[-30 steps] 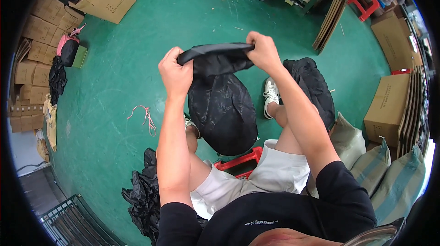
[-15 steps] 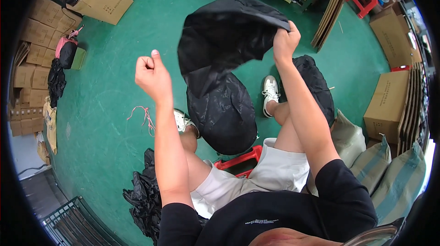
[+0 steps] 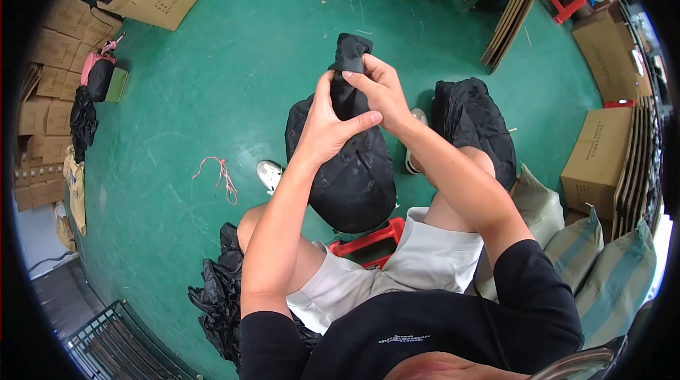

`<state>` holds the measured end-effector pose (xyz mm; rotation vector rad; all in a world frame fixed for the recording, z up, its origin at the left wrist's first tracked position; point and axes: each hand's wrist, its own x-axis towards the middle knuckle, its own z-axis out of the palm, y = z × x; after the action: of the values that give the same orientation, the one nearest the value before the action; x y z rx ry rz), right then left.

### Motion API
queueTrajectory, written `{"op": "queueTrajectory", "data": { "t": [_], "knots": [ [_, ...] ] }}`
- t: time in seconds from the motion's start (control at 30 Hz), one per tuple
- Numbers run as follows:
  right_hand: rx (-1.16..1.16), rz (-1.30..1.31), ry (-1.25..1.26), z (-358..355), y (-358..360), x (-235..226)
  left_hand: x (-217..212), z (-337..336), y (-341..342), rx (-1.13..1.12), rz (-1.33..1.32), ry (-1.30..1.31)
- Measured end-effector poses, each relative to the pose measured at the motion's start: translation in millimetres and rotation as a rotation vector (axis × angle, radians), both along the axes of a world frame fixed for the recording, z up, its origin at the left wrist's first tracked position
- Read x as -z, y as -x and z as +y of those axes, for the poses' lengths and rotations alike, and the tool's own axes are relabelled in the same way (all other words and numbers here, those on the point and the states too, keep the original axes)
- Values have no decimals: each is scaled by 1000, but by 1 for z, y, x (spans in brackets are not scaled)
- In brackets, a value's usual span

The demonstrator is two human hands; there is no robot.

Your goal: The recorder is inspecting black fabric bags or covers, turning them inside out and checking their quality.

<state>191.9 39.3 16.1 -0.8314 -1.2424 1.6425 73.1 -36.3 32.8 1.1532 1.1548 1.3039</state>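
Note:
A piece of thin black fabric (image 3: 349, 52) hangs in front of me, gathered into a narrow folded strip. My right hand (image 3: 386, 97) pinches its right side between thumb and fingers. Cupped around its lower left is my left hand (image 3: 327, 127), thumb stretched across to the right and fingertips partly behind the cloth. Beneath both hands, a bulging black bag or heap of black fabric (image 3: 354, 192) stands on the floor between my legs. A second black bundle (image 3: 473, 128) lies beside my right foot.
Crumpled black material (image 3: 219, 295) lies by my left thigh. A red plastic stool (image 3: 365, 242) shows between my legs. Pink string (image 3: 225, 178) is on the green floor. Filled woven sacks (image 3: 613, 288) stand at right; cartons (image 3: 53, 107) are stacked at left.
The fabric was spread wide and billowing from my right hand; now it is gathered narrow. My left hand, formerly a fist held apart, has moved right onto it. My right hand has come inward.

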Motion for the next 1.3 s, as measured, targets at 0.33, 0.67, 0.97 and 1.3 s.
{"op": "queueTrajectory", "data": {
  "t": [0.33,0.67,0.97,1.3],
  "knots": [
    [-98,-394,-357,-24,-2,-4,-15,6,9,59,-557,47],
    [169,-279,-423,5,-42,-26,-13,-2,49,-126,-646,25],
    [-786,90,143,18,-32,-22,-29,-25,45,238,-973,168],
    [-750,-12,357,23,-49,-34,-29,-5,61,36,-183,218]
  ]
}}
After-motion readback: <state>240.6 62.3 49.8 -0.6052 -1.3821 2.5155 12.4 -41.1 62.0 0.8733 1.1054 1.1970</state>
